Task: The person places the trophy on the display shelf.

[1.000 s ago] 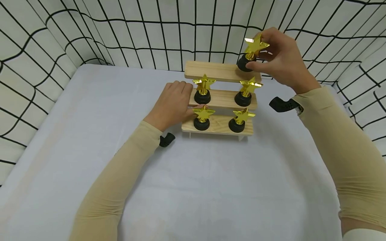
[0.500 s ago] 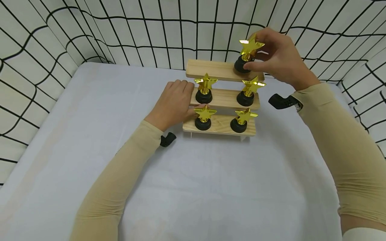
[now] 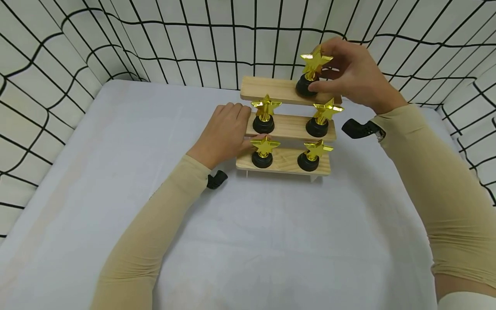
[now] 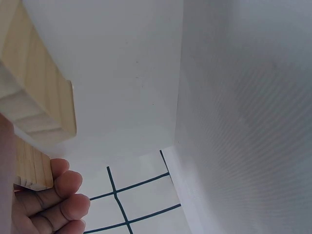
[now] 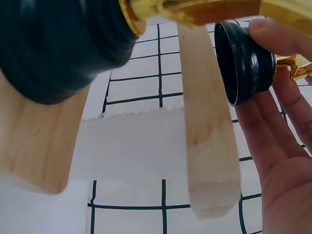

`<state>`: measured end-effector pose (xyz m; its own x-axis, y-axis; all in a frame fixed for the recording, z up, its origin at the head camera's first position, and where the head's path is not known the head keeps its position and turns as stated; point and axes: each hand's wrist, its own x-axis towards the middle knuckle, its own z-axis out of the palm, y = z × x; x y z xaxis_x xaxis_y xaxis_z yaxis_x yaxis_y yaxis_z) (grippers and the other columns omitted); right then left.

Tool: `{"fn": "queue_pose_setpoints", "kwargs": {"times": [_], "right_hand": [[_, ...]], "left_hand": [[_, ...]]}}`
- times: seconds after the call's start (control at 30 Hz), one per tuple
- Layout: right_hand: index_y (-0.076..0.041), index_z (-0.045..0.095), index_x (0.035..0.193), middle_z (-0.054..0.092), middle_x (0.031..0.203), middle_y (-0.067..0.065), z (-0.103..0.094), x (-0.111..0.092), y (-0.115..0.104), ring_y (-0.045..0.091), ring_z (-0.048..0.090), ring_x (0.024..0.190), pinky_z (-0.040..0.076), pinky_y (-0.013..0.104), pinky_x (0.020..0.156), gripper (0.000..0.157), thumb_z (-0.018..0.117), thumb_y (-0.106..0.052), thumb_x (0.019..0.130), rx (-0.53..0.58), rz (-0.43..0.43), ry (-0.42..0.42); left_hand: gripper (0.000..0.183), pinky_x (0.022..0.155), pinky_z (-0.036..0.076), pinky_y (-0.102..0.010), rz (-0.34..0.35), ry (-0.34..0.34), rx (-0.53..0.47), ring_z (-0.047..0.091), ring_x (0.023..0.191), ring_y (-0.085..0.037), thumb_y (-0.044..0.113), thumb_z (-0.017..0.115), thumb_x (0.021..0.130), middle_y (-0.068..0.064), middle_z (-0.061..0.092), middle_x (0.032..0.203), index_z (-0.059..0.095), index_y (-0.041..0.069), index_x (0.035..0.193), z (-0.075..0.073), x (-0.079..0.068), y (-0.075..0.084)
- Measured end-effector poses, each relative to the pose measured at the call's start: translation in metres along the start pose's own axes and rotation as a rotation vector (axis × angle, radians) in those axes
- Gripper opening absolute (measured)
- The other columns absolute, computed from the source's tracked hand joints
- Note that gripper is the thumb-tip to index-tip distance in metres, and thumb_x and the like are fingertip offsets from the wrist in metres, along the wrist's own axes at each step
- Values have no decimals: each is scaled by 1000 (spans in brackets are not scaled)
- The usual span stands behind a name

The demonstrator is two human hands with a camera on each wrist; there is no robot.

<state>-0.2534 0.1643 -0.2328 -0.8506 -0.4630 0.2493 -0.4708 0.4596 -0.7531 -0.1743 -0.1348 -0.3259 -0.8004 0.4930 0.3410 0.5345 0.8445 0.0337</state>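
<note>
A three-tier wooden display stand [image 3: 286,161] holds gold star trophies with black bases. On the middle tier are a left trophy [image 3: 263,124] and a right trophy [image 3: 317,126]; the bottom tier carries another left trophy [image 3: 262,159] and right trophy [image 3: 308,162]. My left hand [image 3: 224,133] grips the left end of the middle tier, its fingertips [image 4: 68,183] curled around the board. At the top tier [image 3: 271,88], my right hand [image 3: 354,75] pinches a star trophy [image 3: 308,85] by base and star. The hollow underside of its base [image 5: 225,63] shows, tipped close beside the board.
Black wire grid panels [image 3: 193,43] stand behind the stand and at both sides. A white cloth [image 3: 271,241] covers the table. A black wrist device [image 3: 360,128] sticks out beneath the right wrist, another wrist device [image 3: 217,180] at the left one.
My right hand has carried its trophy a little left along the top tier. The left hand keeps its grip on the stand, and the other trophies stay in place.
</note>
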Motion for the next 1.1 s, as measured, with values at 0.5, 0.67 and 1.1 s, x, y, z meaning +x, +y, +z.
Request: {"fn": "queue_pose_setpoints", "kwargs": {"times": [0.5,0.67,1.1], "right_hand": [[-15,63,129,64,121,-7,4,7,-7,7,67,115,53,26,107,51,82,0,84,3,26,-61],[-15,63,130,64,121,-7,6,7,-7,8,67,116,52,25,107,53,83,0,83,11,28,-66],[-17,59,135,66,129,-4,4,3,-3,7,66,117,52,26,109,56,83,-7,85,4,56,-34]], "left_hand": [[67,84,44,-44,6,38,14,51,83,-30,63,59,97,-12,59,90,57,-2,112,-2,-1,1],[67,85,45,-44,5,33,11,52,84,-30,63,59,97,-12,59,91,57,-2,112,-2,1,2],[65,85,46,-44,-1,14,8,53,84,-31,62,59,98,-12,60,91,58,-2,113,-1,1,0]]}}
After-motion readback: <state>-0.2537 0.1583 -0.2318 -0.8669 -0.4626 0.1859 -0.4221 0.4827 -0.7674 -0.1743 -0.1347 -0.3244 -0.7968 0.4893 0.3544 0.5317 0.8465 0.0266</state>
